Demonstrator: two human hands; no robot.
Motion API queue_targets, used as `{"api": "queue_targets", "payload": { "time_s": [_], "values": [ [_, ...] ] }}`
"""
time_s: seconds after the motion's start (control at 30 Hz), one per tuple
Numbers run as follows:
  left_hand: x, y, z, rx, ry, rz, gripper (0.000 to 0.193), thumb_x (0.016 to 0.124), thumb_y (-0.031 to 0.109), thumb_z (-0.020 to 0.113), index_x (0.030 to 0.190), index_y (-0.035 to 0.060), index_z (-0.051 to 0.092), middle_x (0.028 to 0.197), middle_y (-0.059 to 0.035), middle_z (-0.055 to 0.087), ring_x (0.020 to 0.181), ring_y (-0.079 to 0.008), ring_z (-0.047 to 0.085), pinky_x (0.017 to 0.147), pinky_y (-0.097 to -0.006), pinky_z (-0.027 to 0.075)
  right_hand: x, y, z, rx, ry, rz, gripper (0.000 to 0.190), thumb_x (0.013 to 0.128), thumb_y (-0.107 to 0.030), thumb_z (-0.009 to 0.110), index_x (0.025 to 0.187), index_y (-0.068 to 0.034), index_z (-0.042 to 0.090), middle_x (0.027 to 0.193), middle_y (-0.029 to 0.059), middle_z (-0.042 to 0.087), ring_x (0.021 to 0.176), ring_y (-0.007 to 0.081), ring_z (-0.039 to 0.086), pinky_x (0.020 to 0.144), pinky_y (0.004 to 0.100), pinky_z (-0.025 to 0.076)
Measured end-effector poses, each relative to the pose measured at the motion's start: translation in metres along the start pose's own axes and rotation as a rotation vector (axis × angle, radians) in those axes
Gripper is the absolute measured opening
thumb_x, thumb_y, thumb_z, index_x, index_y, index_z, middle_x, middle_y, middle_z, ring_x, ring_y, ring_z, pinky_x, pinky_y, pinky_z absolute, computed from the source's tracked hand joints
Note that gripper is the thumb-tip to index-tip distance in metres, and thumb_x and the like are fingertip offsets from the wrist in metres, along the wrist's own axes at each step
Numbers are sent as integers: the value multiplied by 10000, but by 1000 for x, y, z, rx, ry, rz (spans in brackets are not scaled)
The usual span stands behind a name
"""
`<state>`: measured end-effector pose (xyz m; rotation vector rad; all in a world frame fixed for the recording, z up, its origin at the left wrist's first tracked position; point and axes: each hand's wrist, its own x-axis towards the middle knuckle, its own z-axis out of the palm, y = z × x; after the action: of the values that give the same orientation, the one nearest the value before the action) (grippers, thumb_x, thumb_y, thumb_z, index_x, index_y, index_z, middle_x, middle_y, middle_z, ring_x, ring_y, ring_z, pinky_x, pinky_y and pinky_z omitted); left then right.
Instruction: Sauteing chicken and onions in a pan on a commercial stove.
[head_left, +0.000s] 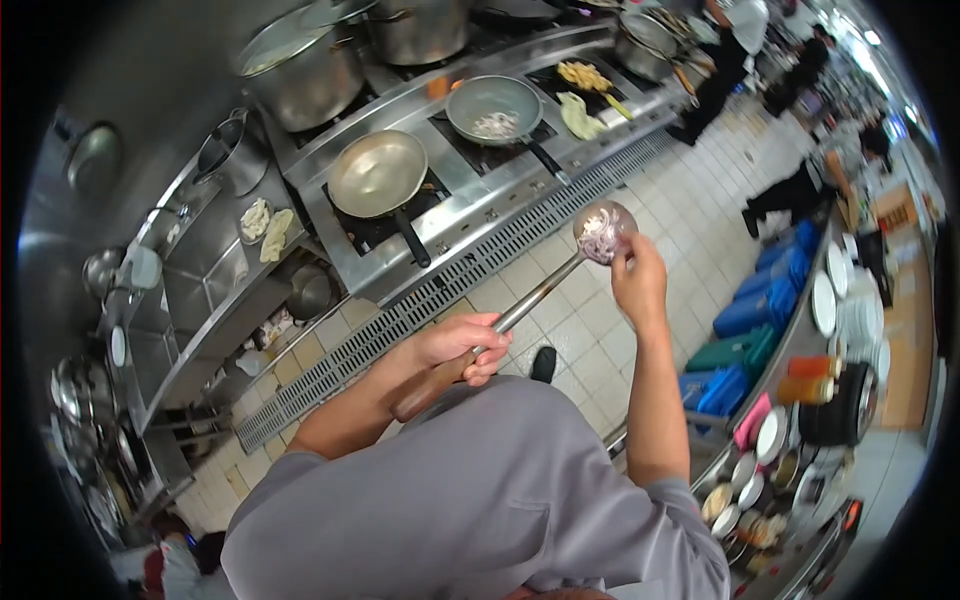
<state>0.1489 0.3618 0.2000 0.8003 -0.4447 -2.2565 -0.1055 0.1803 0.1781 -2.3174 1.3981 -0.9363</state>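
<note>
My left hand (476, 345) is closed around the long handle of a metal ladle (536, 300), near its wooden grip. The bowl end holds sliced red onion (600, 238) and some small pale pieces. My right hand (637, 274) is at the rim of the bowl, with fingertips touching or just over the onion; whether it pinches anything is not clear. On the stove (465, 195) beyond, a frying pan with pale sliced pieces (495, 124) sits on a burner. Closer stands another frying pan (379, 172), with a shiny bottom and no food visible.
Large stockpots (307, 82) stand behind the burners. A small pan of yellow food (583, 76) and a cloth (579, 116) lie farther along. A floor grating (442, 300) runs below the stove. Blue bins (757, 300) and a counter with stacked plates (859, 319) are at right. Several people stand farther off.
</note>
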Motion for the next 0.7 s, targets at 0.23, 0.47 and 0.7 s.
{"api": "queue_targets", "payload": {
  "time_s": [0.23, 0.47, 0.7],
  "values": [
    [172, 81, -26, 332, 310, 538, 159, 945, 165, 566, 950, 39, 470, 793, -72, 610, 676, -160, 597, 641, -324, 517, -5, -27, 32, 1564, -1006, 654, 436, 987, -441, 534, 1185, -53, 512, 901, 96, 663, 707, 204, 666, 555, 328, 561],
    [224, 163, -51, 560, 461, 620, 423, 992, 386, 558, 1204, 30, 471, 1039, -116, 648, 823, -133, 572, 689, -300, 502, 97, 5, 75, 1654, -740, 567, 323, 958, -220, 562, 1170, 5, 468, 877, 125, 638, 569, 179, 606, 458, 331, 507],
    [58, 88, -122, 464, 737, 628, 461, 1010, 276, 551, 1408, 76, 433, 1204, -133, 644, 1037, -210, 659, 905, -341, 529, 127, 66, 136, 452, -786, 448, 269, 855, -67, 575, 1092, 21, 482, 791, 190, 633, 648, 279, 647, 538, 385, 513]
  ]
}}
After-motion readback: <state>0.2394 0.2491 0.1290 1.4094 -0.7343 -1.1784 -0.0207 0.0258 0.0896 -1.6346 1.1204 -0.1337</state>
